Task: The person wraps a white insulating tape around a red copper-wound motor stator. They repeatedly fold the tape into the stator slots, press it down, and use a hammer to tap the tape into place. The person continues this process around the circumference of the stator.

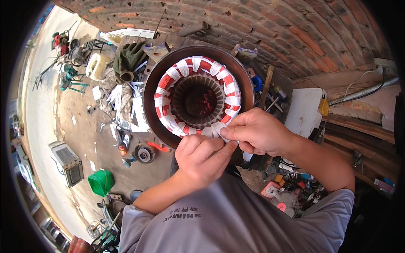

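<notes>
In front of me stands a round motor stator housing (147,99) of brown metal. Inside its rim lies a ring of red coil windings (162,91), bound at intervals with white cloth tape (182,67). Slotted metal teeth (179,99) line the dark bore. At the ring's near side, my right hand (257,133) pinches white tape between thumb and forefinger. Close beside it, my left hand (201,158) is curled, its fingertips at the same tape by the near rim. What lies under its fingers is partly hidden.
A brick wall (270,33) rises behind the housing. Dark green gloves (128,59) and white strips lie to its left. Farther left are a green bucket (101,182) and a grey boxy appliance (66,162). A fan (285,203) sits among clutter at lower right.
</notes>
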A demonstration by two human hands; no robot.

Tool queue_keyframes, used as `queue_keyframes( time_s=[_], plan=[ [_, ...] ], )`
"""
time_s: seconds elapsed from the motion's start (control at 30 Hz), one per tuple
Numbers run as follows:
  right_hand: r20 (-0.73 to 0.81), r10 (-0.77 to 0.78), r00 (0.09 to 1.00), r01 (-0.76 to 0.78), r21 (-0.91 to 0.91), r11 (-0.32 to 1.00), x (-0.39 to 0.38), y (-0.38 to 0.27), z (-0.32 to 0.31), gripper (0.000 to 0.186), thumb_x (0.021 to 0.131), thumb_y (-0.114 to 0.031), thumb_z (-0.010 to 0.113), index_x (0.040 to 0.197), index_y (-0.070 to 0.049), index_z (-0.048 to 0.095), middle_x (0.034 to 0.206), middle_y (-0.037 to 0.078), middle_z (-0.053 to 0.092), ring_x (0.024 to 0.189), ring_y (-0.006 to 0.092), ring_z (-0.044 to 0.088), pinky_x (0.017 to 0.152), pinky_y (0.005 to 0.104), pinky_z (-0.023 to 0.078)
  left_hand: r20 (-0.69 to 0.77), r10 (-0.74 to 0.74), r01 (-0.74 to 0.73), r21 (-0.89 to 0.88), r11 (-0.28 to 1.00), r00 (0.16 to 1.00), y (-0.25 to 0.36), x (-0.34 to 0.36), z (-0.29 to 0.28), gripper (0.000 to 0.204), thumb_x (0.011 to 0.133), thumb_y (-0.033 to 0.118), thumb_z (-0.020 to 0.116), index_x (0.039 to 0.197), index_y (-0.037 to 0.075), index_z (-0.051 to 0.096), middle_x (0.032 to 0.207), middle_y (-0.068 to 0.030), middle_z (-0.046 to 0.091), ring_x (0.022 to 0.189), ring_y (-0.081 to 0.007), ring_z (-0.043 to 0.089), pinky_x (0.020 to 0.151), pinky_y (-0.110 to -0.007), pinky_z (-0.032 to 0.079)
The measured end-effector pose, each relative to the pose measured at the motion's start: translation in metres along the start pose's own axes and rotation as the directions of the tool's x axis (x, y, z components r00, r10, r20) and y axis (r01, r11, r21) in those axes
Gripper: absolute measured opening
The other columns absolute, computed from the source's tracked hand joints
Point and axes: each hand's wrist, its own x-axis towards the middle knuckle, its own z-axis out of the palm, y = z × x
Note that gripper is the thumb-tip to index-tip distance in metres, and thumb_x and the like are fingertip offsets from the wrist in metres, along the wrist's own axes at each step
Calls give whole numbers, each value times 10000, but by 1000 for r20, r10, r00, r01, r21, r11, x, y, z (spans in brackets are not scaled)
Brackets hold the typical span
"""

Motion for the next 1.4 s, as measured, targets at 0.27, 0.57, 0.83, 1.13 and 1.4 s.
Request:
queue_keyframes(
  time_s=[0.27,0.57,0.83,1.13,1.4],
  plan=[
    [-41,-128,991,124,-81,989,-4,1,-3,329,986,-223,629,780,25,693,574,17,572,521,52,484,471,290,377,403,-247,285,-35,958,881,-12,31,-29,399,772,52,831,1136,-4,679,1070,-145,658,937,-341,680,772,-416,562],
    [-126,-289,949,257,-223,940,-15,22,-2,340,1021,-196,632,737,-10,655,538,-17,542,454,34,455,423,260,334,460,-247,302,-49,952,853,-15,37,-29,341,810,47,800,1116,-12,660,1065,-159,649,900,-353,674,749,-421,562],
    [-228,-528,818,398,-438,806,-13,38,10,298,961,-163,639,753,50,663,579,113,608,515,173,570,531,370,455,869,-390,600,142,787,305,-55,109,-21,461,860,408,846,742,-25,742,613,-135,659,572,-277,648,573,-411,495],
    [-494,-773,399,619,-477,624,-32,87,24,226,924,-59,776,1109,19,672,727,43,675,581,98,600,527,262,468,859,-505,532,388,753,87,-38,126,-16,440,839,402,820,766,-30,770,672,-166,706,628,-273,694,664,-408,552],
    [-377,-879,290,493,-728,476,1,110,19,320,832,-51,837,1092,-1,658,972,115,654,614,205,619,555,335,509,835,-408,141,383,913,369,-22,113,-7,397,825,366,738,696,-10,735,655,-235,652,698,-418,693,682,-494,565]
  ],
)
